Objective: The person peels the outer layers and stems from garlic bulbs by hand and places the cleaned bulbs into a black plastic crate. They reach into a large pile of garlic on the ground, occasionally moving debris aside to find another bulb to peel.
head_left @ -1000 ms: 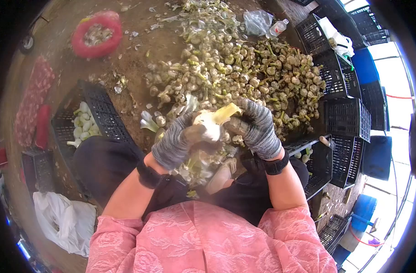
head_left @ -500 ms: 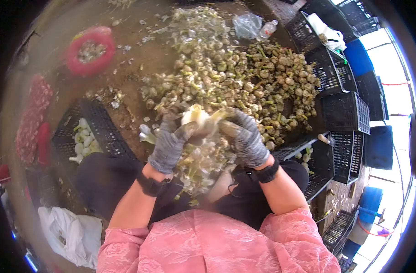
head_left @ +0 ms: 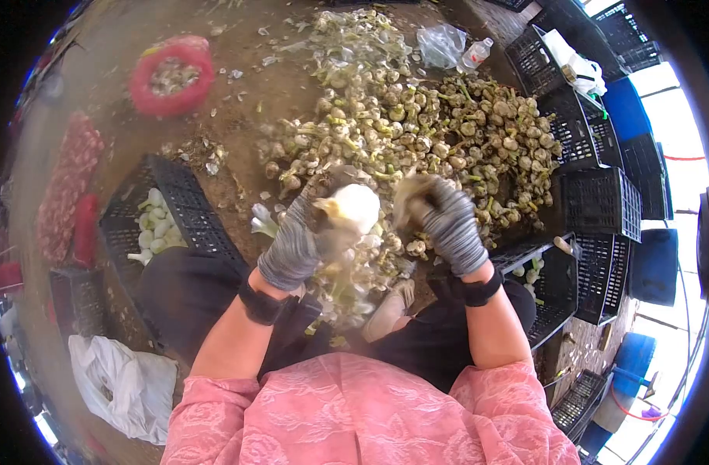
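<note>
A white, peeled garlic bulb (head_left: 356, 208) sits in my left hand (head_left: 298, 242), its stem end pointing left. The grey-gloved fingers are wrapped round it. To the right, apart from the bulb, my right hand (head_left: 441, 217) has its gloved fingers curled together. Motion smears its fingertips, and what they pinch, perhaps a bit of skin, cannot be made out. Below both hands lies a heap of loose garlic skins (head_left: 346, 283). Ahead spreads a large pile of unpeeled garlic bulbs (head_left: 439, 139).
At my left a black crate (head_left: 180, 205) holds several white bulbs (head_left: 159, 225). Another black crate (head_left: 552, 291) with bulbs stands by my right knee. Stacked crates (head_left: 600, 194) line the right side. A red net bag (head_left: 170, 105) and a white sack (head_left: 125, 387) lie at the left.
My right hand has pulled away to the right from the bulb. The bulb in my left hand has turned and now shows a clean white side.
</note>
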A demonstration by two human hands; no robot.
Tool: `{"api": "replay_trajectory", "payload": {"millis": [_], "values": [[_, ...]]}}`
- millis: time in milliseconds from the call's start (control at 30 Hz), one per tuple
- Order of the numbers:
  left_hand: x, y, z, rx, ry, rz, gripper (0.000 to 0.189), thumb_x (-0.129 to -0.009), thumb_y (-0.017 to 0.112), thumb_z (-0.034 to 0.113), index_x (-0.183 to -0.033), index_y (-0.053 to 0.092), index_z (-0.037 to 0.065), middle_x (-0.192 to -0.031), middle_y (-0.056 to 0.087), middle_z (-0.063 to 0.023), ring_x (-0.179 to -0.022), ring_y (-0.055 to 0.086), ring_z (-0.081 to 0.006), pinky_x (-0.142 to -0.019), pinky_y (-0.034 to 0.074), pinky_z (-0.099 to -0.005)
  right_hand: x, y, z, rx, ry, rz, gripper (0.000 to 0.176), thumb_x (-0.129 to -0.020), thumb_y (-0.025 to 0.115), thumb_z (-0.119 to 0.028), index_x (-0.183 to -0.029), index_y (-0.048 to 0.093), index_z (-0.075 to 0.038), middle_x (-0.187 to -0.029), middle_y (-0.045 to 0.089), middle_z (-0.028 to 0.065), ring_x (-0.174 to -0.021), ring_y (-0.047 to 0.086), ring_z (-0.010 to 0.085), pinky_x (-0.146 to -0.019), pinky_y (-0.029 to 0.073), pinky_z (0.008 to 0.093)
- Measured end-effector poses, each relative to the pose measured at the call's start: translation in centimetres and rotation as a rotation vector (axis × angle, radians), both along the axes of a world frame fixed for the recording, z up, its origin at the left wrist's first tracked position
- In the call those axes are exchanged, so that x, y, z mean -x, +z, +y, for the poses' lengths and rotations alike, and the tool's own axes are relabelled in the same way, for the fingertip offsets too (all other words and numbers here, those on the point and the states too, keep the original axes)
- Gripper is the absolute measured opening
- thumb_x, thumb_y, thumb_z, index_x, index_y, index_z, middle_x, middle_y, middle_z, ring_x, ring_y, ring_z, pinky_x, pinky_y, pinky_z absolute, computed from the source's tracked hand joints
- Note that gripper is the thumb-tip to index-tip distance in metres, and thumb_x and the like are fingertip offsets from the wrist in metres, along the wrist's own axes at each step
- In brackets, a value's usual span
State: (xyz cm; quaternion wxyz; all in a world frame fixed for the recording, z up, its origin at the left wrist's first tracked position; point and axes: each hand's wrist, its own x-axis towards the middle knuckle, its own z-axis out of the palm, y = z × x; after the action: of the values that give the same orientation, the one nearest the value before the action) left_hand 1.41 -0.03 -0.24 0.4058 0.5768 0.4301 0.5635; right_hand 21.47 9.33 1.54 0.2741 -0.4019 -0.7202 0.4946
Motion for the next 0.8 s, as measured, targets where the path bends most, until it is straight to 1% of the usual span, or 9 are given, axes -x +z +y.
{"api": "replay_trajectory", "payload": {"millis": [133, 200, 300, 433, 533, 567, 633, 733, 800], "values": [[-0.9, -0.8, 0.7, 0.11, 0.03, -0.383, 0.063, -0.067, 0.072, 0.007, -0.12, 0.039, 0.002, -0.112, 0.05, -0.0098, -0.1, 0.051, -0.0186, -0.088, 0.042, -0.0305, 0.5, -2.0, -1.9, -0.338, 0.747, -0.577, 0.052, -0.069, 0.063, -0.009, -0.118, 0.045, -0.005, -0.075, 0.06, 0.0136, -0.065, 0.057, 0.0275, -0.061, 0.047, 0.0327], [-0.7, -1.0, 0.8, 0.101, 0.114, -0.154, 0.065, -0.062, 0.074, 0.006, -0.119, 0.041, 0.005, -0.11, 0.052, -0.0085, -0.1, 0.051, -0.0186, -0.086, 0.043, -0.0314, 0.6, -2.0, -1.9, -0.404, 0.745, -0.494, 0.046, -0.07, 0.063, -0.008, -0.114, 0.049, -0.004, -0.076, 0.061, 0.0131, -0.066, 0.059, 0.0234, -0.062, 0.047, 0.0311], [-1.0, -1.1, 0.8, 0.092, 0.159, -0.108, 0.065, -0.063, 0.074, 0.005, -0.119, 0.041, 0.004, -0.109, 0.052, -0.0093, -0.1, 0.051, -0.0179, -0.086, 0.043, -0.0307, 1.1, 0.9, -1.6, -0.019, 0.248, -0.163, 0.028, -0.072, 0.064, -0.021, -0.092, 0.061, -0.002, -0.078, 0.06, 0.0169, -0.068, 0.059, 0.0289, -0.061, 0.047, 0.0325], [-1.2, -1.2, 1.0, 0.08, 0.159, -0.113, 0.067, -0.063, 0.075, 0.007, -0.12, 0.04, 0.003, -0.11, 0.051, -0.0096, -0.099, 0.052, -0.018, -0.086, 0.043, -0.0301, 0.8, 1.8, -1.1, 0.054, 0.563, -0.385, 0.029, -0.068, 0.067, -0.031, -0.083, 0.064, -0.006, -0.073, 0.061, 0.0154, -0.066, 0.059, 0.0274, -0.061, 0.046, 0.0318], [-1.2, -0.5, 0.9, 0.138, 0.147, -0.208, 0.068, -0.062, 0.075, 0.008, -0.12, 0.04, 0.003, -0.11, 0.051, -0.0093, -0.099, 0.052, -0.0178, -0.085, 0.044, -0.0302, 0.8, -0.2, -1.6, -0.525, 0.721, -0.408, 0.034, -0.068, 0.067, -0.033, -0.091, 0.063, -0.009, -0.07, 0.061, 0.0136, -0.064, 0.06, 0.0274, -0.062, 0.047, 0.0331], [-1.1, -0.4, 0.9, 0.15, 0.164, -0.194, 0.068, -0.062, 0.076, 0.008, -0.12, 0.04, 0.003, -0.11, 0.051, -0.0091, -0.099, 0.052, -0.0176, -0.085, 0.044, -0.0303, 0.6, -0.5, -1.6, -0.524, 0.724, -0.406, 0.034, -0.068, 0.067, -0.033, -0.091, 0.063, -0.009, -0.07, 0.061, 0.0136, -0.064, 0.06, 0.0274, -0.062, 0.047, 0.0331], [-0.9, -1.2, 1.0, 0.101, 0.186, -0.127, 0.068, -0.062, 0.075, 0.009, -0.12, 0.04, 0.003, -0.109, 0.052, -0.0091, -0.099, 0.052, -0.0173, -0.085, 0.044, -0.0299, 0.7, 0.3, -1.5, -0.012, 0.47, -0.39, 0.041, -0.067, 0.069, -0.029, -0.1, 0.059, -0.007, -0.08, 0.061, 0.0154, -0.071, 0.06, 0.0269, -0.065, 0.047, 0.0326], [-1.1, -0.8, 0.9, 0.079, 0.192, -0.072, 0.065, -0.064, 0.075, 0.012, -0.119, 0.043, 0.002, -0.107, 0.053, -0.0098, -0.098, 0.052, -0.0172, -0.084, 0.044, -0.0294, 0.6, -0.2, -1.1, -0.294, 0.329, -0.207, 0.044, -0.071, 0.068, -0.019, -0.108, 0.052, -0.002, -0.093, 0.06, 0.0126, -0.072, 0.06, 0.0215, -0.067, 0.048, 0.0295], [-1.2, -0.3, 1.0, 0.054, 0.254, 0.212, 0.062, -0.063, 0.075, 0.012, -0.116, 0.045, 0.002, -0.107, 0.053, -0.0108, -0.099, 0.052, -0.019, -0.084, 0.043, -0.0304, 1.2, 0.8, -2.1, -0.01, 0.201, -0.029, 0.04, -0.074, 0.065, -0.018, -0.108, 0.052, -0.001, -0.09, 0.06, 0.0087, -0.07, 0.058, 0.0169, -0.065, 0.047, 0.0272]]}}
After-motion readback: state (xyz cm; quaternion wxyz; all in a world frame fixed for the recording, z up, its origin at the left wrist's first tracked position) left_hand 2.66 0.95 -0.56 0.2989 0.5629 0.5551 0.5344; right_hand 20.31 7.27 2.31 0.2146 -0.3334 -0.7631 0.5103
